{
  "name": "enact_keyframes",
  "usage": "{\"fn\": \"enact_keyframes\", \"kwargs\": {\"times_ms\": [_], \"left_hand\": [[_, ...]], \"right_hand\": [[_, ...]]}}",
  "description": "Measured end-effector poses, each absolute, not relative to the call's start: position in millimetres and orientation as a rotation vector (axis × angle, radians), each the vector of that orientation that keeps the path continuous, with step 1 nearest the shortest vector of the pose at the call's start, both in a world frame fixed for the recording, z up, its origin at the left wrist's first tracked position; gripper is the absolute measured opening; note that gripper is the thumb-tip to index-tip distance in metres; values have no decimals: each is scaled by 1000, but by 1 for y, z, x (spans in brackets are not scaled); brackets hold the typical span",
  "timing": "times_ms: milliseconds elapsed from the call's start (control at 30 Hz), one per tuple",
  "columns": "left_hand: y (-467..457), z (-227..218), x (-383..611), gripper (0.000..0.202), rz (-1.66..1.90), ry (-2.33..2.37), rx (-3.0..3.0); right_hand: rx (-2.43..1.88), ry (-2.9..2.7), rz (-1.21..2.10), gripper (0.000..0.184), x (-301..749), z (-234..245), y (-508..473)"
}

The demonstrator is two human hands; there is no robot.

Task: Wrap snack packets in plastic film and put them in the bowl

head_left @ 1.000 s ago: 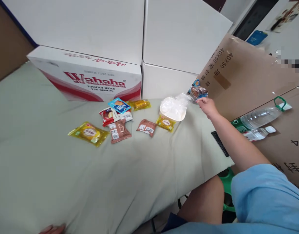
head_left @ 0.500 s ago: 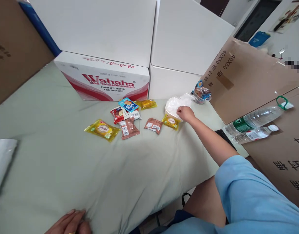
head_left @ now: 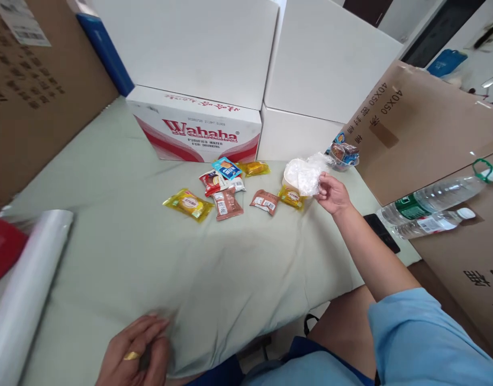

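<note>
My right hand [head_left: 333, 194] is closed on a crinkled sheet of clear plastic film [head_left: 310, 179], pinched between thumb and fingers. The film partly covers a white bowl [head_left: 291, 172], so the bowl's inside is mostly hidden. A yellow snack packet [head_left: 290, 197] lies against the bowl's front, and a brown snack packet [head_left: 264, 202] is just left of that. Low in the view, my left hand [head_left: 136, 351], with a gold ring, rests near the table's front edge. Its fingers are loosely bent, the thumb stands apart from them, and nothing shows in it.
More snack packets [head_left: 227, 203] lie mid-table before a Wahaha water carton [head_left: 202, 131]. A clear tub of snacks [head_left: 345, 156] stands behind the bowl. Two plastic bottles [head_left: 427, 201] and a black phone [head_left: 382, 233] are at right. A whitish roll [head_left: 33, 292] lies at left. Cardboard boxes border the table.
My right hand has drawn back from the bowl toward the right, pulling the clear film with it. The view has shifted left, bringing more of my left hand and the roll into sight.
</note>
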State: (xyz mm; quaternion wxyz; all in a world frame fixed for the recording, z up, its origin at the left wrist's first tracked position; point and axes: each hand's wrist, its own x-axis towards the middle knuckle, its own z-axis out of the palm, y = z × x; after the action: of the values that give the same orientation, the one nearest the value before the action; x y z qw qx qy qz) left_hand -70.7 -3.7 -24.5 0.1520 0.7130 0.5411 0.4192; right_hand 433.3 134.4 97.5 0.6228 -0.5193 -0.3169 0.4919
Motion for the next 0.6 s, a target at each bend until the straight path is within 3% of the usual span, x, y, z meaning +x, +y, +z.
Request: {"fn": "enact_keyframes", "kwargs": {"times_ms": [133, 233, 467, 600], "left_hand": [[8, 12, -32, 15, 1157, 1529, 1850], [32, 25, 6, 19, 1126, 1411, 1667], [100, 1, 89, 45, 1134, 1127, 1078], [115, -15, 106, 44, 1106, 999, 1020]], "right_hand": [[-1080, -681, 1260, 45, 376, 70, 119], [-1074, -716, 1168, 42, 322, 39, 112], [-1252, -1145, 792, 21, 248, -4, 91], [-1219, -1408, 647, 13, 250, -6, 89]]}}
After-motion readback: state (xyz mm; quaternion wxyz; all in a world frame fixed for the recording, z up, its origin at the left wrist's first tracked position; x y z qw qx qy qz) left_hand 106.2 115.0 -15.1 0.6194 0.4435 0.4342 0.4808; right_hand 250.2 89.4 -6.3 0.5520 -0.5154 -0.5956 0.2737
